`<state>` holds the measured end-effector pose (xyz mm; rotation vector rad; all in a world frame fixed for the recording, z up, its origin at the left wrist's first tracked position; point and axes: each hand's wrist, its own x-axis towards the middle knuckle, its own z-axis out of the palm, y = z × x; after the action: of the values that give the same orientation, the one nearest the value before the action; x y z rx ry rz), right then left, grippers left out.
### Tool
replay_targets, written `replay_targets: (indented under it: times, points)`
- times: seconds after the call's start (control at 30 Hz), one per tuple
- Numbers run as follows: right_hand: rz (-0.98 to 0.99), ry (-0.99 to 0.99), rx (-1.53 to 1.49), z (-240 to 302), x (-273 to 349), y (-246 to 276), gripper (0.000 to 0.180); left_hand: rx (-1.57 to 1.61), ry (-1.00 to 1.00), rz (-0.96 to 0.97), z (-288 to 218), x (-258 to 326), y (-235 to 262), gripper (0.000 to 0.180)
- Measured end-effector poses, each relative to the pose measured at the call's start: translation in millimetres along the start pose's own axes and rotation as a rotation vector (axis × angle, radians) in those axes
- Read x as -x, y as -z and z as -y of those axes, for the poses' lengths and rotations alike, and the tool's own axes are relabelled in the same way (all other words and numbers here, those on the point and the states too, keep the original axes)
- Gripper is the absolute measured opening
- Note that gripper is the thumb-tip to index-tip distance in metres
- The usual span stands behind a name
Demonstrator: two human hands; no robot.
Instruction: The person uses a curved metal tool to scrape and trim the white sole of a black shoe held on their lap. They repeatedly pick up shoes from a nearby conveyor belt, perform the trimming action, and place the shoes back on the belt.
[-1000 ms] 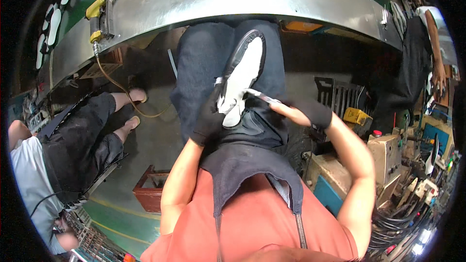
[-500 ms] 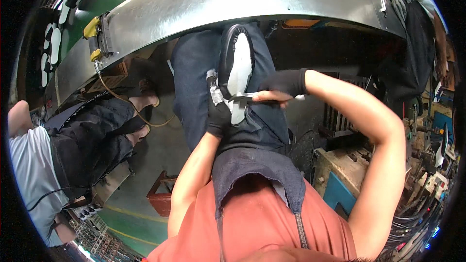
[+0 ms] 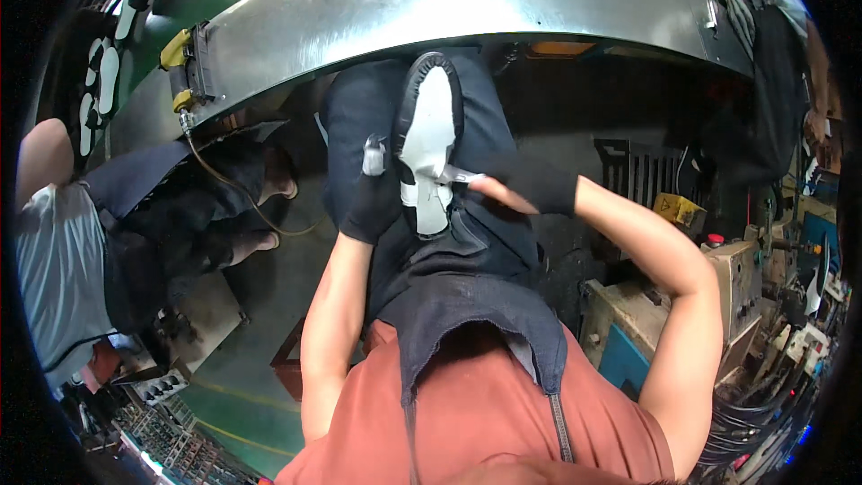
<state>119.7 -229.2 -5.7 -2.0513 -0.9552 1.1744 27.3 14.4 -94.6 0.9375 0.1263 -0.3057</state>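
Note:
A black shoe upper [image 3: 404,117] rests on my lap, bottom side up, its toe toward the bench. A white insole [image 3: 433,117] covers most of that bottom, with light loose-looking pieces around the heel half. My left hand [image 3: 373,207], in a black fingerless glove with white tape on the fingers, is at the shoe's left side by the heel. One taped finger points up and stands off the shoe; the other fingers are partly hidden against it. My right hand [image 3: 521,187], gloved alike and slightly blurred, grips a knife [image 3: 461,176] whose metal blade meets the insole near the heel.
A curved metal bench [image 3: 431,0] runs across in front of my knees. On its left end lies a yellow air tool [image 3: 180,72] with a hose hanging down. Another person [image 3: 72,260] sits at the left. Machinery [image 3: 620,323] with cables stands close on my right.
My left hand has shifted left, away from the insole's heel. The shoe has tilted and moved slightly left. The knife is angled differently against the insole, and my right elbow has come inward.

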Motion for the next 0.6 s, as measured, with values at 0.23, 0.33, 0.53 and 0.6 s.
replay_targets:
  times: [0.23, 0.33, 0.53, 0.6]
  points:
    - [0.13, -0.322, -0.703, 11.1, -3.2, 4.0, 0.057, 0.121, 0.193, -0.208, -17.3, -21.8, -41.0, 0.051]
    - [-0.373, 0.081, 0.278, 33.8, 10.8, -5.1, 0.037, -0.802, -0.321, -0.325, 25.5, -29.8, -15.8, 0.044]
    - [-0.523, 0.308, 0.439, 56.0, 34.1, 7.7, 0.031, -1.001, -0.333, -0.284, 9.4, -29.2, -41.8, 0.072]
    - [-0.496, 0.448, 0.395, 87.5, 25.0, 3.6, 0.032, -0.948, -0.47, -0.295, -7.0, -25.3, -68.3, 0.081]
